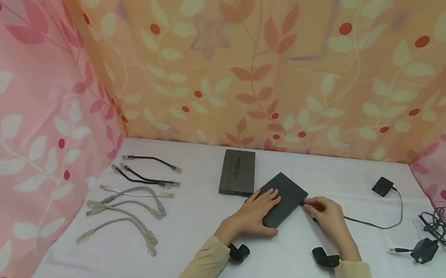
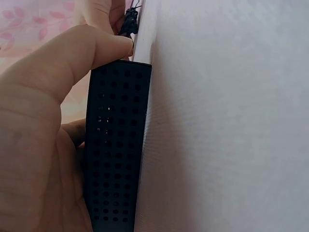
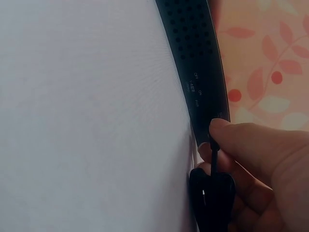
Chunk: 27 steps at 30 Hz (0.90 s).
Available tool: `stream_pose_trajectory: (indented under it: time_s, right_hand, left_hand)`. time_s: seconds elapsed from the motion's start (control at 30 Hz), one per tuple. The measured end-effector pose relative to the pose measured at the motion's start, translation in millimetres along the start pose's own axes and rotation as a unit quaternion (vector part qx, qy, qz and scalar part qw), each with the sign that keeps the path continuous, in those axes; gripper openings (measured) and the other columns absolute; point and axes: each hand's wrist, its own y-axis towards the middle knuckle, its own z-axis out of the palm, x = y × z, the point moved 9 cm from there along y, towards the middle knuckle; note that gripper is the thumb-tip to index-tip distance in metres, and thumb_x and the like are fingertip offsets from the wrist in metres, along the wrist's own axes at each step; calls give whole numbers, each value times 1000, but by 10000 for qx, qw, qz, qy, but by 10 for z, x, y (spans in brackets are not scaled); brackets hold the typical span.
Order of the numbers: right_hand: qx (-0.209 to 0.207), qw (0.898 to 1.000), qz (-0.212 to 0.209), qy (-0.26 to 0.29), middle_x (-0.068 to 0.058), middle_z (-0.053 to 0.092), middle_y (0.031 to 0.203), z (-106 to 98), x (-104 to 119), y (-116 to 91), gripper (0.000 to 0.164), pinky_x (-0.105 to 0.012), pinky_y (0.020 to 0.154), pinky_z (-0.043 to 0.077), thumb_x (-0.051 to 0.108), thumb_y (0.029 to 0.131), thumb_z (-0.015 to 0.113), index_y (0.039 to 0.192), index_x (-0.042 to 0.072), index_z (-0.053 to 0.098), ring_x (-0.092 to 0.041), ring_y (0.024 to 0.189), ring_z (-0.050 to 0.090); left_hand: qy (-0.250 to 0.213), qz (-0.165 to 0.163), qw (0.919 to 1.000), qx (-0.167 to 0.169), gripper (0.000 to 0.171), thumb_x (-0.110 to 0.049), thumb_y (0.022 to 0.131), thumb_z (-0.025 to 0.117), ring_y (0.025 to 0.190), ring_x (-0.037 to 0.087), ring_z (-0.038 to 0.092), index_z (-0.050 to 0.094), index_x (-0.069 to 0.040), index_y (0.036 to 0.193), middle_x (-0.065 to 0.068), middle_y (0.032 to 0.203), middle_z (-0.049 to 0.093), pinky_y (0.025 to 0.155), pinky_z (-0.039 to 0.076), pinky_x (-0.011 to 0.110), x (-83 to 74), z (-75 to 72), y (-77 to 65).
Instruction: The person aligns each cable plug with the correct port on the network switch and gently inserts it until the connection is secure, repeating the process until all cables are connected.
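A dark network switch (image 1: 284, 195) lies turned at an angle on the white table. My left hand (image 1: 253, 209) rests on its top with the fingers spread, the thumb (image 2: 108, 46) by the near corner above the vented side. At the switch's right side, my right hand (image 1: 326, 216) pinches a black power plug (image 3: 214, 139) between thumb and fingers. That plug meets the panel beside the ON/OFF markings; how deep it sits is hidden by the fingertips. Below the plug hangs a black cord (image 3: 212, 193), seen as a thick, folded bundle in the right wrist view.
A second, grey NETGEAR switch (image 1: 238, 173) lies behind, to the left. Several short black cables (image 1: 147, 176) and grey network cables (image 1: 123, 213) lie at left. A power adapter (image 1: 383, 186) with a trailing cord and another adapter (image 1: 424, 251) with coiled cord lie at right. Patterned curtains (image 1: 226, 62) surround the table.
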Motion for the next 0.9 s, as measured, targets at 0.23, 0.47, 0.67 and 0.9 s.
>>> stream_pose_trajectory:
  time_s: [0.23,0.47,0.67,0.9]
  right_hand:
    - [-28,10000,-45,8,-10,69,90,-22,4,62,16,-23,62,45,15,83,70,96,6,71,-10,72,58]
    - [47,9998,91,195,-10,68,93,19,-14,35,17,-22,63,45,16,84,70,98,6,71,-10,74,58]
    - [51,9997,130,220,-9,68,90,47,-30,-54,17,-21,62,44,16,83,70,97,7,71,-8,72,57]
    - [-77,9997,23,227,-8,69,89,2,-17,-37,16,-21,61,44,17,83,70,96,7,71,-5,70,56]
  left_hand:
    - [21,2,10000,-62,90,-55,80,61,143,12,1,19,-14,149,2,156,10,115,2,38,20,-47,47]
    - [53,-17,10000,-59,90,-56,80,60,143,12,1,19,-14,148,2,156,10,115,2,38,34,-20,11]
    - [-14,-5,10000,2,90,-57,80,59,143,11,-1,18,-15,149,1,156,8,115,2,38,10,70,-38]
    - [12,30,10000,-91,90,-56,80,59,143,12,0,18,-15,149,1,156,8,115,1,38,2,39,-13]
